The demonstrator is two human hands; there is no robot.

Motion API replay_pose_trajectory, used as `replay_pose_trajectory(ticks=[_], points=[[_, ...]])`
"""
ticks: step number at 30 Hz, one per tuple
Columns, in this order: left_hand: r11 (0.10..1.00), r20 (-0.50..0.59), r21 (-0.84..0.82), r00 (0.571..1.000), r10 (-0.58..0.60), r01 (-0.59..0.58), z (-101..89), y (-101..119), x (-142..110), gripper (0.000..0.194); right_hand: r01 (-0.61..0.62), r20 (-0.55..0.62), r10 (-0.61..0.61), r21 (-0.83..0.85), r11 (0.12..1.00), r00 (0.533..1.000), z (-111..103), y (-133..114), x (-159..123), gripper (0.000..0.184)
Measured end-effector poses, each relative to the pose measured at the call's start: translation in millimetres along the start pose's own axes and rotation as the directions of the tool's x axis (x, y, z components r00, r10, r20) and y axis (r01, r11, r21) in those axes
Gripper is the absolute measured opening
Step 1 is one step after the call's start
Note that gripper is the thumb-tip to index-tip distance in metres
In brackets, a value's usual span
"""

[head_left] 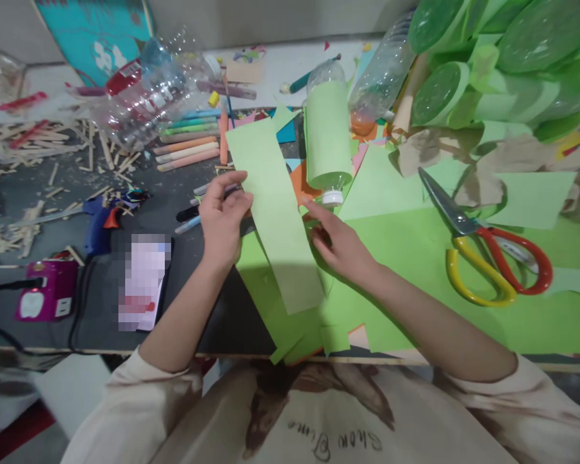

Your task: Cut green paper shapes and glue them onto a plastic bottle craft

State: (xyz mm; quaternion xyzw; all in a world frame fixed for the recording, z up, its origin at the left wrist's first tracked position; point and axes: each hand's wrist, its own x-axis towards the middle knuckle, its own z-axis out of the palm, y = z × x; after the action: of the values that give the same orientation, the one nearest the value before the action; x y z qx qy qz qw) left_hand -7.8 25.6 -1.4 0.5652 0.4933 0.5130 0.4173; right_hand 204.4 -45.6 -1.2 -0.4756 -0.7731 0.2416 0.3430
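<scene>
A long pale green paper strip (275, 200) slants upright in front of me, above darker green sheets. My left hand (223, 216) pinches its left edge between thumb and fingers. At the opposite edge is my right hand (341, 241), its index finger stretched along the strip and the other fingers curled; their tips are partly hidden. Just beyond my right hand lies a clear plastic bottle (332, 198) with a white cap, wrapped in pale green paper (327, 132). Large scissors (468, 232) with one yellow and one red handle rest open on green paper (386, 283) to the right.
On the left are a phone (145, 280), a blue glue gun (96, 225), a purple power adapter (48, 290) with cables, and scattered wooden sticks (24, 145). Markers (188, 145) and clear bottles (149, 96) lie behind. Green bottle pieces (507, 84) crowd the back right.
</scene>
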Motion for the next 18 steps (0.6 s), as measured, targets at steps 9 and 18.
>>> replay_pose_trajectory(ticks=[9,18], points=[[0.98,0.097,0.084,0.98,0.171,-0.18,19.2,-2.7,5.8,0.036,-0.17,0.307,0.229,-0.206,0.964,0.924,-1.5,-39.3,0.3,0.019],[0.959,0.251,-0.258,0.967,-0.053,0.119,19.1,8.2,-4.7,0.057,-0.081,0.144,0.05,0.221,0.972,0.988,-0.3,-29.5,-13.2,0.031]])
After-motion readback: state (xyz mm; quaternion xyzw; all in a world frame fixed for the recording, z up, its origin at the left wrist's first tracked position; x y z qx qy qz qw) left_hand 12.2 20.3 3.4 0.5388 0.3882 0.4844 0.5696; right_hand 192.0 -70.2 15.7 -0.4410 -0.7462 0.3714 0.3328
